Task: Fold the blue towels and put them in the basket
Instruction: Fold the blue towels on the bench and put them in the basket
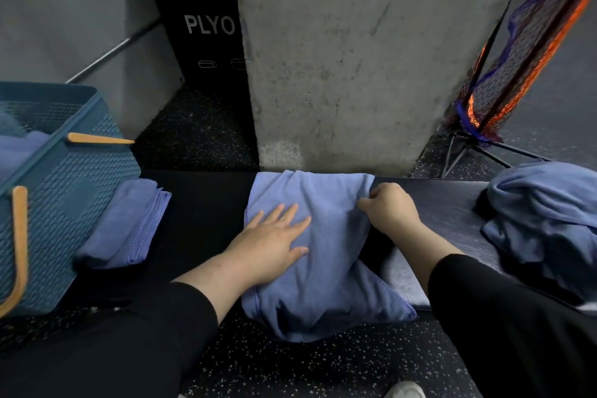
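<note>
Lying limp under the flat, open left hand (274, 244), the soft, light blue towel (318, 268) is pinched at its edge by the right hand (389, 208), where it is best taken for folding.

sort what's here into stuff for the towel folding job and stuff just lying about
For the job:
- towel being folded
- folded towel
- unfolded pile
- basket
- left hand
- right hand

Just lying about:
- plyo box
- concrete pillar
- netted stand
</note>
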A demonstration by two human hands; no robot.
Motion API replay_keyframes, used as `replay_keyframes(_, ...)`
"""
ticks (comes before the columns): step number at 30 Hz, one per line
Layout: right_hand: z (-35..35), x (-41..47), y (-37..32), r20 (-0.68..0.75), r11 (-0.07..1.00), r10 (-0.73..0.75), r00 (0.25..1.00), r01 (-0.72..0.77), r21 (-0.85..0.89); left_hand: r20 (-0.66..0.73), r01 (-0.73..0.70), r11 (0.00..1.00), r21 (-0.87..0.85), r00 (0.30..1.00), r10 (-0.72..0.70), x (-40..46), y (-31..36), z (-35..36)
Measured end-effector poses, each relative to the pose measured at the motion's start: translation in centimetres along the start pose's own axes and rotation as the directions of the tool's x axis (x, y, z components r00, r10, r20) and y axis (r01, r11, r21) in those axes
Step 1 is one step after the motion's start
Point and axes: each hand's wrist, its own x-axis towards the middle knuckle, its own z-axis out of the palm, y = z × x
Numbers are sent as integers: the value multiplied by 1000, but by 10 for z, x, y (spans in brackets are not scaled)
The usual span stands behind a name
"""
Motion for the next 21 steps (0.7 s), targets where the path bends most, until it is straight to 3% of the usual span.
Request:
replay_keyframes(3, -3, -2, -8, -15, 916, -96, 995, 95, 390, 31, 31, 1000, -5, 999, -31, 4, -5, -1)
replay_keyframes(5, -7, -6, -13, 94, 701, -100, 991, 3, 713, 40, 52, 998, -17, 998, -52, 5, -7, -4)
replay_keyframes(7, -10, -6, -11, 236, 541, -133, 963, -129, 831, 46, 81, 996, -36, 996, -79, 8, -12, -4)
replay_keyframes(13, -32, -8, 5, 409, 655, -240, 880, -164, 738, 28, 135, 990, -35, 991, -134, 18, -29, -6)
replay_keyframes(16, -36, -4, 9, 243, 778, -196, 950, 1, 628, 4, 140, 990, -34, 990, -140, 21, -35, -7)
replay_keyframes(18, -35, 1, 9, 97, 787, -150, 984, 59, 614, -43, 133, 991, -15, 990, -133, 20, -33, -10)
replay_keyframes(21, -33, 0, 8, 168, 848, -208, 964, 92, 523, -132, 118, 986, 114, 986, -103, 14, -19, -21)
